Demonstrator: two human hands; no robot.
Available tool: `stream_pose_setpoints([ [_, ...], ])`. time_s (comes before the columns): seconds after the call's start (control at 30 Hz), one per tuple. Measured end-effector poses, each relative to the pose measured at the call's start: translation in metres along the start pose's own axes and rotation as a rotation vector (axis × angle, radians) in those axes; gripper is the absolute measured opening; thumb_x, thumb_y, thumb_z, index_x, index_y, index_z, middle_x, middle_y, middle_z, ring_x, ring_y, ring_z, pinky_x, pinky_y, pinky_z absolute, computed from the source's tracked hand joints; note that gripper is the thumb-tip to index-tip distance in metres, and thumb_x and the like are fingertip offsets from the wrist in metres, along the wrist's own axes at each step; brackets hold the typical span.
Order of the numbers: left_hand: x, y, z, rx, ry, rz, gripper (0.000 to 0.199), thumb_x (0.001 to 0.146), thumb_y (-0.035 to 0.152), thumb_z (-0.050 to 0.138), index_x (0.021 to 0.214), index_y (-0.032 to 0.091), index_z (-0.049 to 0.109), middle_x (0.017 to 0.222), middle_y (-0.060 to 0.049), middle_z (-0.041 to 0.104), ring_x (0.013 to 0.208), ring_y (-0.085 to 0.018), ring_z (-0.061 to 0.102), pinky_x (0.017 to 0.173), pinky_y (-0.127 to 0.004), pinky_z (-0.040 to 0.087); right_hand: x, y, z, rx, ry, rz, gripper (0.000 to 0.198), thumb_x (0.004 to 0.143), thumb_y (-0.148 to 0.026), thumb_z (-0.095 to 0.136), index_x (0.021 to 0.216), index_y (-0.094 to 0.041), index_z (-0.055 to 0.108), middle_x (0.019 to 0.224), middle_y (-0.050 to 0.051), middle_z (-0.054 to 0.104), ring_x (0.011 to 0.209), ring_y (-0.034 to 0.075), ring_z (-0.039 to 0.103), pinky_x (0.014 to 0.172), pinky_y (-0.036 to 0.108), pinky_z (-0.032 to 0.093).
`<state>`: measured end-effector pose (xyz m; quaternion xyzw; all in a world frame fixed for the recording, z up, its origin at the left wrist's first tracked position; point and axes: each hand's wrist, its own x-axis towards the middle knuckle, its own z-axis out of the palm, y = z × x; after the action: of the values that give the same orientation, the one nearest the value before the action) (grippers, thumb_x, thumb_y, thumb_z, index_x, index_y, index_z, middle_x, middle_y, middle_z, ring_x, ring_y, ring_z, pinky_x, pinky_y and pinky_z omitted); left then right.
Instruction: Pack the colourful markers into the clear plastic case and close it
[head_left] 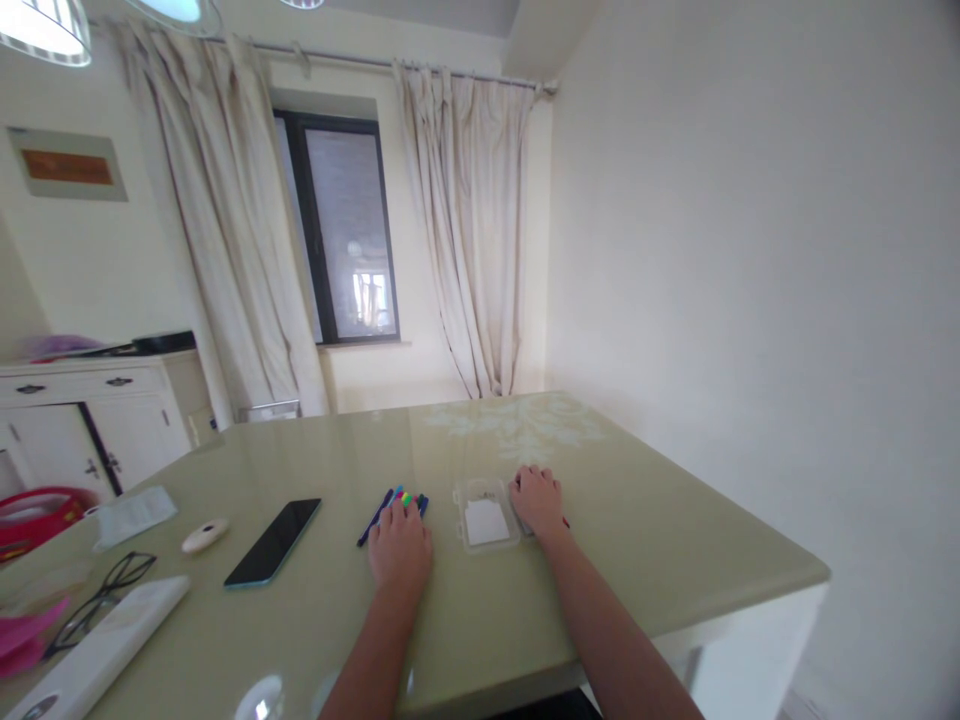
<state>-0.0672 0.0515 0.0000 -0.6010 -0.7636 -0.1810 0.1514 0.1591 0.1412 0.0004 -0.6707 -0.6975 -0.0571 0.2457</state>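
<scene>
My left hand [401, 548] lies over a small bunch of pens [376, 517], its fingers bent down around them. Blue barrels stick out on both sides, and bright green, yellow and pink bits show above the knuckles. To the right is a clear plastic case [487, 515] with white cards or paper [486, 521] in it. Just right of the case, my right hand [538, 500] rests palm down with curled fingers. Beneath it are a greyish edge and a small red tip; the rest of what it covers is hidden.
On the left side of the table [675, 530] lie a dark phone [275, 543], a white oval object [205, 536], glasses [101, 600], a long white object [105, 645], a pink item [30, 635] and a pale face mask [135, 517]. A wall stands along the right.
</scene>
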Motion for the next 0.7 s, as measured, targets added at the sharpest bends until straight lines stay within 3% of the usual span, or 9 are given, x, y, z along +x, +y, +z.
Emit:
stream_pose_setpoints([
  [0.1,-0.001,0.006,-0.004,-0.195,-0.016,0.166,0.037,0.099,0.031,0.041,0.123,0.018,0.067,0.128,-0.013,0.064,0.120,-0.028,0.056,0.102,-0.042,0.043,0.001,-0.001,0.001,0.004,-0.011,0.005,0.021,0.092,-0.029,0.053,0.098,-0.019,0.071,0.108,0.017,0.069,0.106,0.033,0.057,0.084,0.040,0.040],
  [0.2,-0.006,0.016,-0.004,-0.417,-0.145,0.470,0.044,0.099,0.047,0.045,0.134,0.025,0.061,0.139,-0.007,0.061,0.129,-0.024,0.052,0.110,-0.041,0.039,0.005,-0.001,0.002,-0.003,-0.019,0.000,0.020,0.092,-0.029,0.055,0.095,-0.019,0.072,0.106,0.018,0.070,0.106,0.034,0.058,0.083,0.040,0.040],
  [0.27,-0.009,0.020,-0.002,-0.457,-0.228,0.553,0.046,0.096,0.051,0.050,0.135,0.029,0.060,0.144,-0.004,0.059,0.134,-0.025,0.049,0.113,-0.044,0.036,0.008,0.001,0.002,0.006,-0.023,-0.022,0.020,0.092,-0.028,0.055,0.092,-0.019,0.073,0.103,0.018,0.070,0.103,0.033,0.059,0.082,0.039,0.041],
  [0.43,-0.011,0.020,0.001,-0.450,-0.278,0.534,0.038,0.098,0.045,0.049,0.127,0.028,0.066,0.140,-0.005,0.062,0.133,-0.025,0.051,0.112,-0.045,0.036,0.015,0.007,0.004,0.139,0.024,-0.019,0.018,0.091,-0.029,0.056,0.084,-0.019,0.069,0.095,0.016,0.069,0.097,0.029,0.060,0.081,0.036,0.041],
  [0.57,-0.010,0.020,0.001,-0.436,-0.292,0.530,0.038,0.098,0.044,0.049,0.129,0.030,0.065,0.142,-0.003,0.061,0.136,-0.025,0.049,0.112,-0.045,0.036,0.016,0.009,0.006,0.469,0.142,0.048,0.014,0.088,-0.034,0.058,0.082,-0.022,0.061,0.081,0.006,0.066,0.077,0.021,0.058,0.069,0.030,0.039],
  [0.7,-0.010,0.019,0.002,-0.436,-0.299,0.525,0.039,0.098,0.045,0.048,0.130,0.029,0.065,0.143,-0.004,0.060,0.137,-0.025,0.049,0.113,-0.045,0.036,0.016,0.011,0.002,0.836,0.172,0.050,0.037,0.083,-0.047,0.063,0.060,-0.023,0.049,0.054,-0.004,0.050,0.056,0.016,0.046,0.056,0.026,0.032],
])
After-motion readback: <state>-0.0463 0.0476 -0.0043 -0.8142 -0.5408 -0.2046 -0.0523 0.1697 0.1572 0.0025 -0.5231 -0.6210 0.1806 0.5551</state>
